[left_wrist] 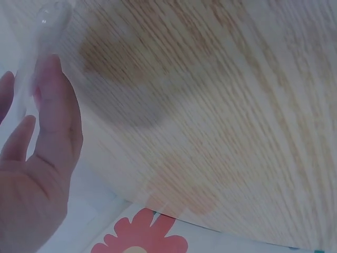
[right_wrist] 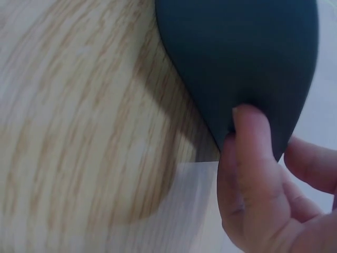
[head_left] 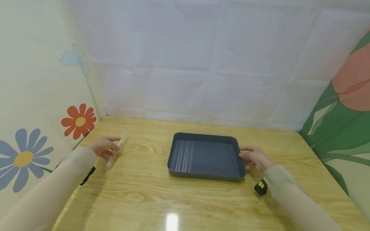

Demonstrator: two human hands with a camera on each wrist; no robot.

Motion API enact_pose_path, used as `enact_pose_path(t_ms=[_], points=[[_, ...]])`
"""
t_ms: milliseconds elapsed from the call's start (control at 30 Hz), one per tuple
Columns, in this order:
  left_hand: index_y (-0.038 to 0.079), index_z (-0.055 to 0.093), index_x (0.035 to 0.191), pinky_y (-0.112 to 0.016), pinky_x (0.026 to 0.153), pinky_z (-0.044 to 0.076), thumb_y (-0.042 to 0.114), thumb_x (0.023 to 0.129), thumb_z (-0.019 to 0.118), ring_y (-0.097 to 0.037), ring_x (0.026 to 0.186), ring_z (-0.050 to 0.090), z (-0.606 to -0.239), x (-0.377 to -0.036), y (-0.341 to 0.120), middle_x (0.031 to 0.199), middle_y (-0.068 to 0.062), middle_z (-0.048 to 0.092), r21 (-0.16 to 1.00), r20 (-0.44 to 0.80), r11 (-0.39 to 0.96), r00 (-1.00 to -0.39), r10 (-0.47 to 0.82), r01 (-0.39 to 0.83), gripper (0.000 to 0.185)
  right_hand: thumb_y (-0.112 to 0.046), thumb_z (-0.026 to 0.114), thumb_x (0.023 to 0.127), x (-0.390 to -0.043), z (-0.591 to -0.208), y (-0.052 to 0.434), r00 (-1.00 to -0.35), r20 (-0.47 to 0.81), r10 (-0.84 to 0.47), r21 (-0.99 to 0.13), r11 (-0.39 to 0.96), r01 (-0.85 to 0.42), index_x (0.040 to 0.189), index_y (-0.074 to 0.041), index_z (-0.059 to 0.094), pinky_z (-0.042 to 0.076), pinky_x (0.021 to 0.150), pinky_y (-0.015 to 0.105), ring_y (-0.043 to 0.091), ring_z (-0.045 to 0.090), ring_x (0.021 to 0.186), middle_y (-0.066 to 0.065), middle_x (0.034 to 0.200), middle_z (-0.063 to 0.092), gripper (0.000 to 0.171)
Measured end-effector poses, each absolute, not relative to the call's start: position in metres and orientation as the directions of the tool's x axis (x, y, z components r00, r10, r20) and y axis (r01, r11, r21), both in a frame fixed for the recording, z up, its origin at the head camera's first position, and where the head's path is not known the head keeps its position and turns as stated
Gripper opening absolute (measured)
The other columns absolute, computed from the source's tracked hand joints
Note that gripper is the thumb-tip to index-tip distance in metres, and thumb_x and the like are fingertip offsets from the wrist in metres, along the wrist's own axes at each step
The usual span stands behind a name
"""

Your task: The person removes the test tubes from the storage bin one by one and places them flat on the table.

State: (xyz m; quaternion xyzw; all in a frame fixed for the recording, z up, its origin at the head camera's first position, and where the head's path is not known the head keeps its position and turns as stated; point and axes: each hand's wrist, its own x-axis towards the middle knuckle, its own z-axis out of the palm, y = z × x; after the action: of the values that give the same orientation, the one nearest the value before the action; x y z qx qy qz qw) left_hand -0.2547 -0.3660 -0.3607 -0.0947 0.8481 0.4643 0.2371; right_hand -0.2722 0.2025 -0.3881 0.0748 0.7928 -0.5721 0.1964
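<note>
In the head view, my left hand (head_left: 104, 147) is over the left side of the table. Its thumb and fingers pinch a thin, clear plastic piece (head_left: 111, 161), seen nearly edge-on and tilted. The left wrist view shows the same clear piece (left_wrist: 52, 21) blurred along the fingertips; its exact kind is unclear. A dark grey rectangular tray (head_left: 214, 160) with a low rim lies right of centre. Pale parallel stripes run across its left inside. My right hand (head_left: 255, 158) grips the tray's right wall, with a fingertip against the dark outer side (right_wrist: 237, 58) in the right wrist view.
The wood-grain table (head_left: 138, 192) meets a white cloth backdrop (head_left: 188, 70) behind. Flower-printed panels flank it left (head_left: 29, 96) and right (head_left: 347, 128). A small black device (head_left: 261, 187) with a yellow mark sits by my right wrist, and a black strap (head_left: 88, 175) by the left.
</note>
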Motion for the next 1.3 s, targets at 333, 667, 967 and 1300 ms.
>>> enact_pose_path(t_ms=[333,667,967,1300], points=[[-0.008,0.02,0.149,-0.041,0.069,0.055,0.008,0.092,0.061,-0.025,0.083,0.055,-0.361,-0.254,-0.364,0.109,-0.023,0.054,0.694,-0.445,0.628,-0.895,-0.008,-0.351,0.072,-0.004,0.054,0.097,-0.271,-0.388,0.202,-0.915,-0.385,-0.124,-0.882,0.34,0.325,0.144,0.008,0.035,0.056,0.062,0.034,0.018,0.063,0.08,0.012,0.101,0.067,0.052],[-0.011,0.024,0.146,-0.03,0.054,0.049,0.006,0.091,0.062,-0.014,0.058,0.045,-0.37,-0.255,-0.362,0.064,-0.001,0.047,0.678,-0.433,0.633,-0.899,-0.066,-0.373,0.069,-0.004,0.054,0.097,-0.27,-0.388,0.201,-0.916,-0.38,-0.13,-0.886,0.336,0.319,0.144,0.008,0.034,0.055,0.06,0.032,0.018,0.063,0.079,0.011,0.099,0.067,0.052],[-0.013,0.032,0.143,-0.032,0.05,0.05,0.006,0.086,0.067,-0.015,0.056,0.047,-0.375,-0.258,-0.362,0.064,-0.004,0.049,0.651,-0.416,0.671,-0.906,-0.076,-0.355,0.07,-0.004,0.054,0.098,-0.267,-0.388,0.201,-0.914,-0.378,-0.146,-0.888,0.338,0.313,0.144,0.008,0.034,0.055,0.06,0.032,0.018,0.063,0.078,0.01,0.096,0.067,0.052],[-0.017,0.032,0.139,-0.03,0.052,0.045,0.004,0.086,0.064,-0.017,0.059,0.046,-0.376,-0.256,-0.355,0.084,-0.013,0.057,0.641,-0.408,0.663,-0.903,-0.133,-0.387,0.065,-0.005,0.055,0.097,-0.268,-0.389,0.2,-0.915,-0.38,-0.138,-0.885,0.343,0.316,0.143,0.007,0.035,0.055,0.062,0.033,0.018,0.063,0.08,0.011,0.098,0.067,0.051]])
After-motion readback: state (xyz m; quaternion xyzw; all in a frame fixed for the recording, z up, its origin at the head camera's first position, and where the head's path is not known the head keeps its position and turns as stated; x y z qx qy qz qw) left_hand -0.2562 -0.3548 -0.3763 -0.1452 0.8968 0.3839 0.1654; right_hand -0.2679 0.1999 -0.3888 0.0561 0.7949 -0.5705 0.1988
